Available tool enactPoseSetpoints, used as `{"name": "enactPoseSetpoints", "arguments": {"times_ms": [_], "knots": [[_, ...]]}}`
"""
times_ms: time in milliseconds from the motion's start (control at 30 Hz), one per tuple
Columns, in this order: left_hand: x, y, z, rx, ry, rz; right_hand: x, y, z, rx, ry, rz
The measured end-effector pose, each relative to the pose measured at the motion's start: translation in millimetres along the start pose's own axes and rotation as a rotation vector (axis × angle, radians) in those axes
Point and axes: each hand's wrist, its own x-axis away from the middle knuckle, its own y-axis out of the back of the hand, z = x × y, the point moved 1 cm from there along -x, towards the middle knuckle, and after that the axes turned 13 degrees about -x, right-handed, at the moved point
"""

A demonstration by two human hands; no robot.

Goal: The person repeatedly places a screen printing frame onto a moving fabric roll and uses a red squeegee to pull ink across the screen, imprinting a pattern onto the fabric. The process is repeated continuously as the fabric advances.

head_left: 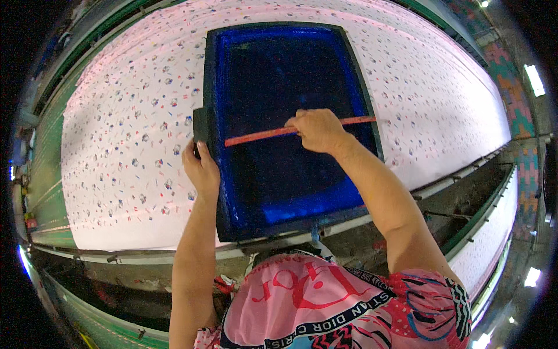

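Observation:
A printing screen (pixel 354 61) with a dark frame lies on pale pink printed fabric (pixel 133 125). Blue ink coats the mesh inside it, brightest along the sides and near end. Across the mesh runs a long red squeegee (pixel 250 138), slightly tilted so its right end is farther away. My right hand (pixel 319 131) is closed around the squeegee, right of its middle. At the screen's left edge, my left hand (pixel 201 168) grips a black block (pixel 200 125) fixed to the frame, with thumb and fingers on either side.
The fabric covers a long table whose near rail (pixel 163 256) runs in front of me. Green table surface (pixel 43 198) shows at the far left. Another table (pixel 488 244) stands behind me on the right, across a dark gap. Coloured paving (pixel 526 174) lies beyond on the right.

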Motion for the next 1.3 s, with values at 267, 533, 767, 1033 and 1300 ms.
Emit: {"name": "enactPoseSetpoints", "arguments": {"times_ms": [267,533,767,1033,1300], "knots": [[-1.7,-0.9,1.4,-0.236,0.034,0.131,129.9,-52.7,74.8,-0.041,-0.029,0.006],[-2.3,-0.3,-7.9,-0.307,0.13,0.134,191.1,-80.2,96.5,-0.024,0.037,-0.07],[-3.7,-1.9,-10.4,-0.299,0.109,0.098,222.1,-99.4,58.4,-0.304,0.257,-0.157],[-21.0,0.5,30.9,-0.458,0.179,0.068,254.8,-52.5,-86.2,-0.456,0.188,-0.516],[-18.2,-5.5,-1.1,-0.415,0.168,0.088,221.3,-62.5,-182.9,-0.838,-0.062,-0.645]]}}
